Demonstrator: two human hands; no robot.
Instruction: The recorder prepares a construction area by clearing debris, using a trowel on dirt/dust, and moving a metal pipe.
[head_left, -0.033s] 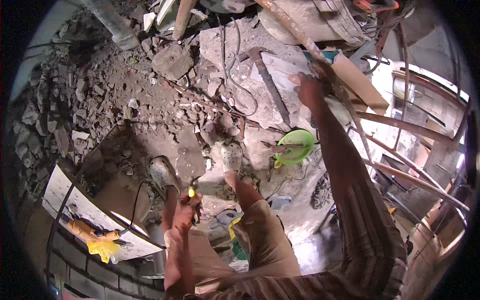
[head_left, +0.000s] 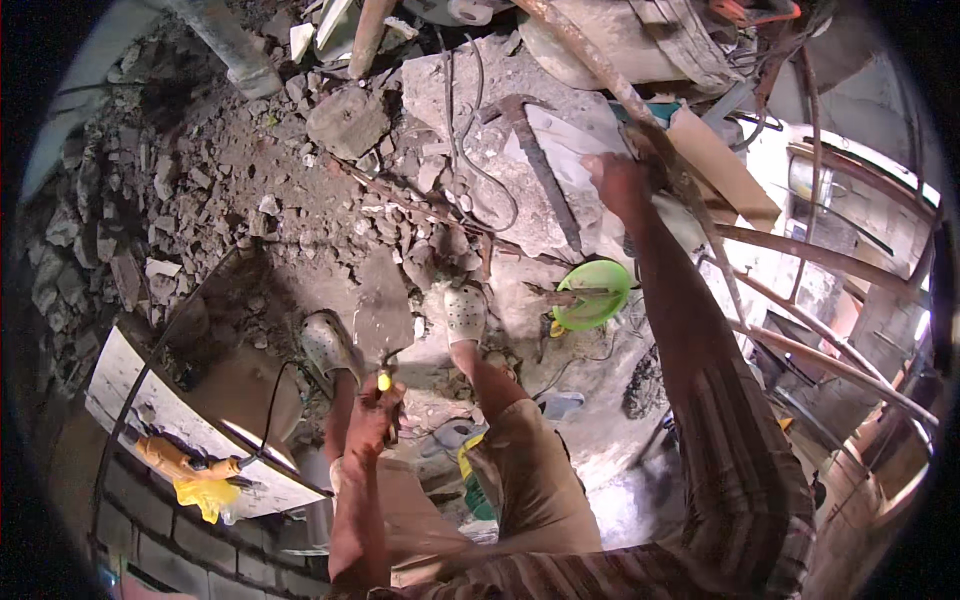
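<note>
My left hand [head_left: 375, 415] is closed round the handle of a trowel [head_left: 382, 310], whose dusty flat blade points away from me between my feet. A yellow tip shows on the handle. My right arm stretches far forward. My right hand [head_left: 622, 185] has its fingers extended at the edge of a crumpled white sheet [head_left: 570, 145], beside a rusty pole [head_left: 690, 190]; part of the hand is in shadow. Left of it, a pick-like hammer [head_left: 545, 170] lies on a pale slab. Nearer me, a green bowl [head_left: 600, 305] has a dirty tool lying across it.
Broken rubble [head_left: 230, 170] covers the ground at the left and ahead. A white board [head_left: 180, 420] carries an orange power tool [head_left: 175, 460] with a cable and yellow bag. Large sacks [head_left: 600, 50] stand at the far side. Rusty bars [head_left: 820, 255] cross the right side.
The fingers of my right hand sit slightly closer together at the white sheet. The trowel stays in my left hand; the whole view has shifted a little.
</note>
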